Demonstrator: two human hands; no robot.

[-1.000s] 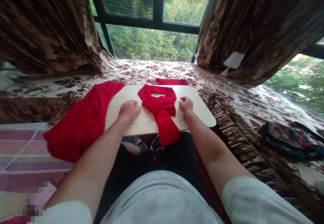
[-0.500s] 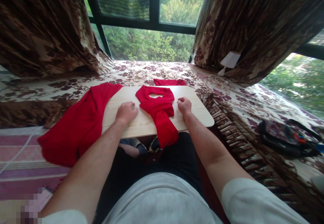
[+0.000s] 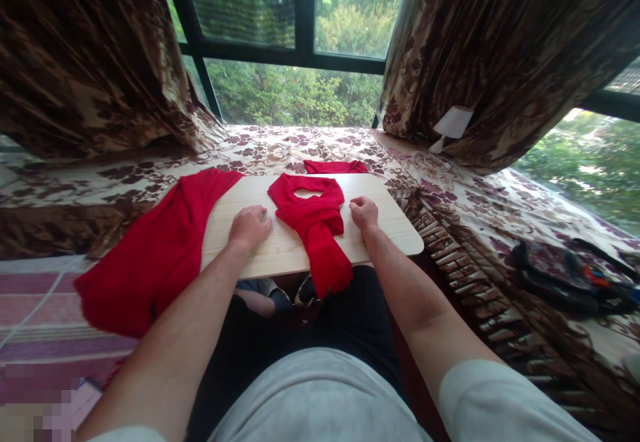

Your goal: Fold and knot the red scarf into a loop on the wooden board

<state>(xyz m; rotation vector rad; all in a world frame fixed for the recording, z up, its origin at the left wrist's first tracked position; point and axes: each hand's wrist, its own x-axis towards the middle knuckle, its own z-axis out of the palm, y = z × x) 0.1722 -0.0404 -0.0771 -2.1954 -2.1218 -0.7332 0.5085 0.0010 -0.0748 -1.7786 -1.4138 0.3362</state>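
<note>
A red scarf (image 3: 313,222) lies on the wooden tabletop (image 3: 387,232), looped at the far end with its tails crossed. Its fringed end hangs over the near edge. To its left my left hand (image 3: 250,225) rests on the wood with the fingers curled in. On the other side my right hand (image 3: 364,214) rests in a loose fist, close to the scarf but apart from it. Neither hand shows anything held. A larger red cloth (image 3: 155,255) drapes over the table's left side, beside my left forearm.
Another folded red cloth (image 3: 335,167) lies just beyond the table on the flowered cover (image 3: 300,141). A small white lamp (image 3: 453,123) stands at the back right. A dark bag (image 3: 550,282) lies to the right. Striped bedding (image 3: 40,309) is at the left.
The view has tilted up slightly, so everything sits a little lower in the picture. Both hands and the scarf keep their places on the table.
</note>
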